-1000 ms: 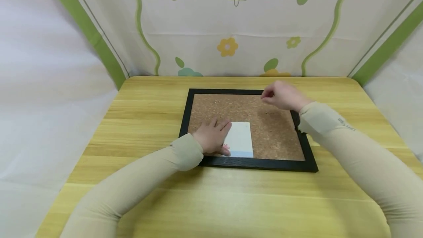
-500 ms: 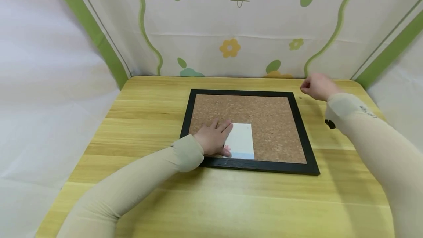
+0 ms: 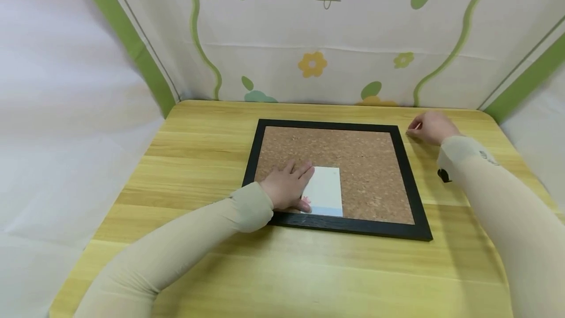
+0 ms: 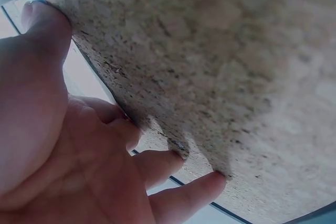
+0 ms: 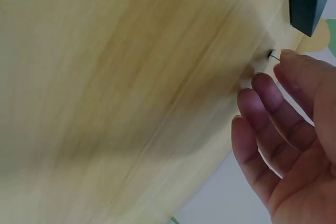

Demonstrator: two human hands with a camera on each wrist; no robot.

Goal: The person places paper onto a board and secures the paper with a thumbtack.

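A white card (image 3: 325,191) with a blue strip and a pink figure along its bottom lies on a black-framed cork board (image 3: 371,175), against the lower frame. My left hand (image 3: 284,188) rests with spread fingers over the card's left edge and the cork. In the left wrist view, fingertips (image 4: 218,179) touch the cork and the thumb lies over the card. Beyond the board's right side, my right hand (image 3: 431,127) is low at the table. Its thumb and forefinger pinch the thin point of a small thumbtack (image 5: 271,54); the other fingers are loosely bent.
The board lies flat on a light wooden table (image 3: 282,274). At the table's far edge hangs a white curtain (image 3: 265,23) with flowers and green stripes. A dark frame corner (image 5: 307,3) shows close by the right hand's fingertips in the right wrist view.
My right hand has moved right from over the cork to the table beyond the board, then down to the small tack lying there. The left hand and card have stayed put.
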